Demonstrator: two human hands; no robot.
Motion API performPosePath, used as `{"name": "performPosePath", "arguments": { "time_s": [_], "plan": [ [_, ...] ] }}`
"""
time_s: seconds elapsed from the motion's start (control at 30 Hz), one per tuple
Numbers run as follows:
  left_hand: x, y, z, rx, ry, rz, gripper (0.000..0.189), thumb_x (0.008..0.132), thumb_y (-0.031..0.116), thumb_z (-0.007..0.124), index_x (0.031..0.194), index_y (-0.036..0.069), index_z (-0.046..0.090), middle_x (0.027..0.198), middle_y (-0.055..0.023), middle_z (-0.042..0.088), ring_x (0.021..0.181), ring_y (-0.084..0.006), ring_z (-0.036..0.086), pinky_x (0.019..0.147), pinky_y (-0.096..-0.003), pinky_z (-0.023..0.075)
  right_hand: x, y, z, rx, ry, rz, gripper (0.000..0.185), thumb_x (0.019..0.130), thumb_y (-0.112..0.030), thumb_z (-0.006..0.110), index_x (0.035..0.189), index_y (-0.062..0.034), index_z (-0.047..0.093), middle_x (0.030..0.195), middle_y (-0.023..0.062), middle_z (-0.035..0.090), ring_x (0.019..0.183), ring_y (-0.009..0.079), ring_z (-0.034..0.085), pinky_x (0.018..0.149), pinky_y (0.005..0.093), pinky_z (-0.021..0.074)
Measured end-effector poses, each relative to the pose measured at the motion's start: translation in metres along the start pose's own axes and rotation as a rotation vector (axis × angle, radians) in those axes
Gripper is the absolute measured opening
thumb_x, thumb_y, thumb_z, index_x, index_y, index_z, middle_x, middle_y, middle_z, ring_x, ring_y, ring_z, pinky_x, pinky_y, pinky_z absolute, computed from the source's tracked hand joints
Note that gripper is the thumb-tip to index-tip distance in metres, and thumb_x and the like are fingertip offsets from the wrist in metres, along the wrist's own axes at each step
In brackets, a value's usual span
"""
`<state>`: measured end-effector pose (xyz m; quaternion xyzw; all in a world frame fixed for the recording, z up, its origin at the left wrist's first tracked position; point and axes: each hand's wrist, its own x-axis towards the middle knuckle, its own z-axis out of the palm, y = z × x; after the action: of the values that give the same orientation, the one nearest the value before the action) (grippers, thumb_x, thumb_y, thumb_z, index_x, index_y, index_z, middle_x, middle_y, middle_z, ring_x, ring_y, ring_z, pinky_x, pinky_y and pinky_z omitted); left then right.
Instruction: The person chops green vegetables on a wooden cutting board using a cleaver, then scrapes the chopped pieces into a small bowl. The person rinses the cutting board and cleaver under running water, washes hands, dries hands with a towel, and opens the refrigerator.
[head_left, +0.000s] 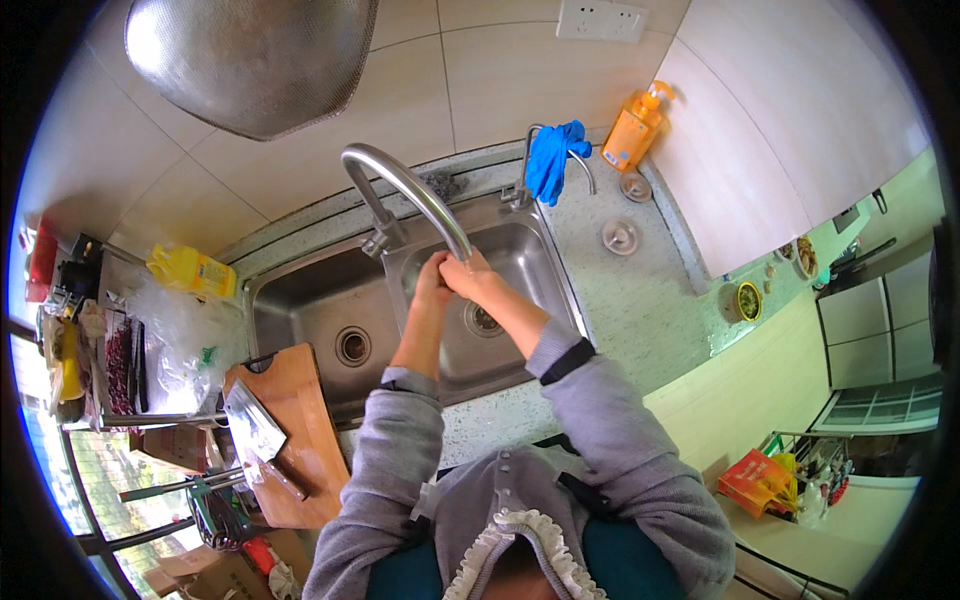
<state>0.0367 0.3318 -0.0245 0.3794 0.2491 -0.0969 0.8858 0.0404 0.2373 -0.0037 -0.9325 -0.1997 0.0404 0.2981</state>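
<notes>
My left hand (432, 280) and my right hand (471, 274) are pressed together under the outlet of a curved steel faucet (405, 176). Both are above the right basin (517, 255) of a double stainless-steel sink, whose drain (484, 319) shows between my forearms. My fingers overlap and are partly hidden, so I cannot tell whether anything small lies between them. The left basin (300, 307) has its own drain (352, 346). A wooden cutting board (311, 405) rests across that basin's near-left corner, and a cleaver (259, 424) lies on it.
Blue gloves (551, 161) hang over a smaller tap at the sink's back right corner. An orange pump bottle (634, 131) stands against the wall beside steel drain strainers (620, 236). At left, a yellow jug (191, 271) and plastic bags (184, 345) crowd a rack. A yellow-rimmed bowl (748, 301) sits farther right.
</notes>
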Motion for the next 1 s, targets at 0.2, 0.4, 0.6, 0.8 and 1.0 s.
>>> {"name": "performPosePath", "arguments": {
  "time_s": [0.2, 0.4, 0.6, 0.8, 1.0],
  "plan": [
    [-0.001, 0.006, -0.024, 1.670, 0.213, 0.592, 0.043, 0.067, 0.021, 0.064, 0.105, 0.005, 0.051, 0.098, -0.0154, 0.055, 0.092, -0.0322, 0.052, 0.077, -0.0458, 0.0418, -0.027, 0.008, -0.051, -0.042, -0.345, -0.205, 0.021, 0.078, -0.022, 0.053, 0.086, -0.0046, 0.061, 0.086, 0.0177, 0.062, 0.082, 0.0362, 0.058, 0.071, 0.0446, 0.0458],
    [0.002, 0.089, -0.067, 1.378, 0.909, 1.474, 0.042, 0.069, 0.003, 0.054, 0.110, 0.001, 0.045, 0.104, -0.0200, 0.051, 0.098, -0.0373, 0.048, 0.085, -0.0456, 0.0388, -0.044, 0.021, -0.071, -0.108, -0.484, -0.028, 0.024, 0.076, -0.022, 0.055, 0.090, -0.0039, 0.063, 0.090, 0.0187, 0.062, 0.087, 0.0357, 0.059, 0.075, 0.0428, 0.0466],
    [0.068, 0.090, -0.082, 0.455, 0.377, 0.281, 0.062, 0.090, 0.045, 0.032, 0.134, 0.001, 0.030, 0.139, -0.0168, 0.030, 0.125, -0.0286, 0.033, 0.102, -0.0363, 0.0253, -0.039, 0.001, -0.105, 0.098, -0.527, -0.114, 0.027, 0.078, -0.024, 0.056, 0.096, -0.0057, 0.062, 0.094, 0.0155, 0.063, 0.088, 0.0313, 0.060, 0.076, 0.0385, 0.0469],
    [0.042, 0.081, -0.069, 1.172, 0.696, 0.445, 0.064, 0.085, 0.037, 0.047, 0.133, 0.000, 0.027, 0.140, -0.0216, 0.022, 0.127, -0.0386, 0.025, 0.101, -0.0451, 0.0250, -0.056, 0.016, -0.109, 1.384, -0.525, 0.157, 0.034, 0.088, -0.028, 0.051, 0.112, -0.0046, 0.055, 0.105, 0.0108, 0.062, 0.095, 0.0260, 0.060, 0.087, 0.0380, 0.0448],
    [-0.066, 0.026, -0.054, 1.668, -0.158, 1.067, 0.049, 0.077, 0.008, 0.054, 0.124, 0.003, 0.042, 0.130, -0.0206, 0.039, 0.119, -0.0371, 0.037, 0.099, -0.0417, 0.0300, -0.111, 0.044, -0.059, 0.021, -0.535, 0.215, 0.042, 0.085, -0.045, 0.047, 0.115, -0.0162, 0.054, 0.116, 0.0105, 0.055, 0.103, 0.0292, 0.052, 0.093, 0.0468, 0.0386]
  ]
}}
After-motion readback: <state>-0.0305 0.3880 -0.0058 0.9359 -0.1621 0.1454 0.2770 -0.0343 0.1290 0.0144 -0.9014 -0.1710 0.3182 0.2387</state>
